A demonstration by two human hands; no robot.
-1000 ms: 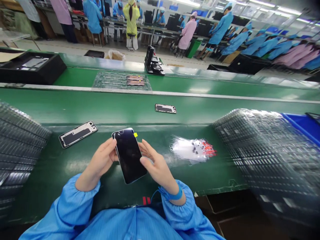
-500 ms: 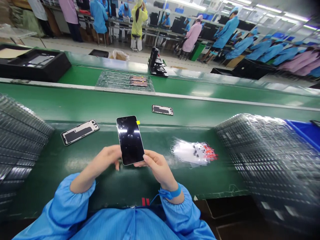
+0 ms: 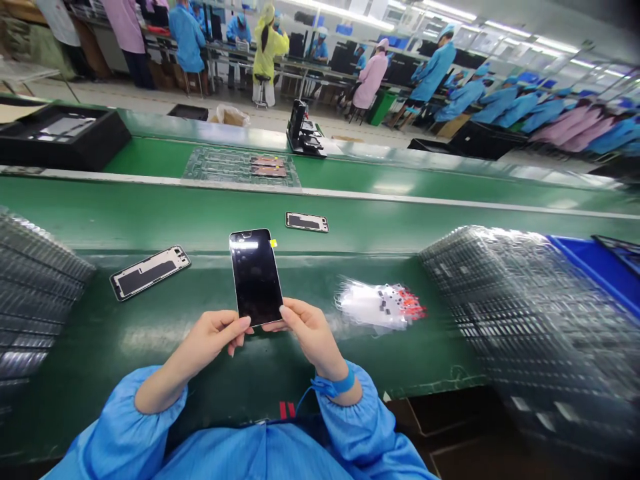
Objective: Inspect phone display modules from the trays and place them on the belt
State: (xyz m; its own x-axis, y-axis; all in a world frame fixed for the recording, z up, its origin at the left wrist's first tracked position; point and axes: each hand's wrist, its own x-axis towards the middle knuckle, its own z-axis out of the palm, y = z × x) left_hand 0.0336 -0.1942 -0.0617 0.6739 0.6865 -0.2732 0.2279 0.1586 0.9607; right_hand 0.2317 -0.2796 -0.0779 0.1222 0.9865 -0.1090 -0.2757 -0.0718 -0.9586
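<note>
and here's the green conveyor bench [image 3: 115, 340], with a black-glass phone screen [image 3: 256, 277] held up in the middle, tilted toward the person, a small yellow tag [image 3: 273, 243] at its top corner. the right hand [image 3: 310, 337] pinches the lower right corner, fingers curled around it, while the left hand [image 3: 213, 333] comes in with curled fingertips at the lower edge; whether it's gripping, i can't quite tell. that low hold leaves nearly the whole glass face uncovered! just left of the hands lies a phone back panel [image 3: 149, 272], with another [image 3: 307, 222] further up the belt, and a bundle of clear film [image 3: 381, 305] sits to the right, between the hands and a stack of clear plastic trays [image 3: 520, 320].
</note>
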